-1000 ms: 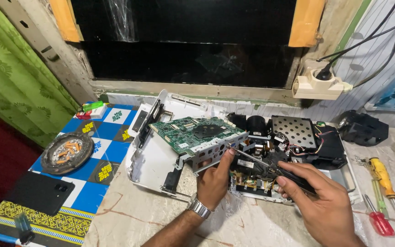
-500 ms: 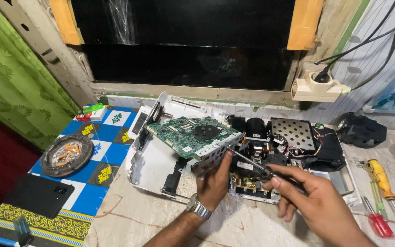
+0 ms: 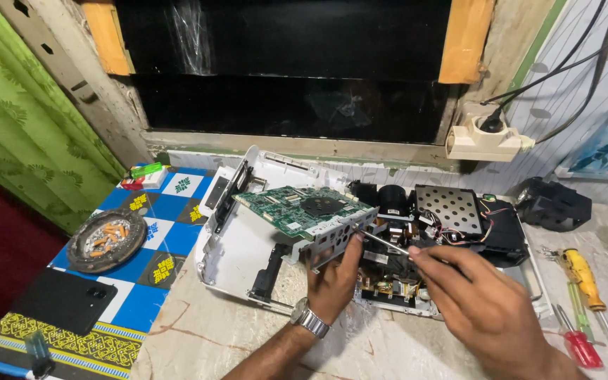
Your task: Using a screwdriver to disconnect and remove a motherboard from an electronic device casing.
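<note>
- The left hand is gripping the perforated grey metal bracket under the green rectangular circuit board, fingers closed on its edge and holding the board tilted up above the opened white plastic device casing.
- The right hand is pinching a thin silver metal tool between thumb and fingertips; its tip is pointing toward the left hand's fingers, just beside the bracket.
- The two hands are sitting near each other but not touching, with the tool spanning the gap between them.
- Beyond the right hand, a perforated silver metal plate and a black cylindrical lens block are lying inside the casing.
- To the right of the right hand, a yellow-handled screwdriver and a red-handled screwdriver are resting on the pale marbled desk.
- Well to the left of the left hand, a round dark ashtray and a black flat phone are lying on a blue-and-white chequered cloth.
</note>
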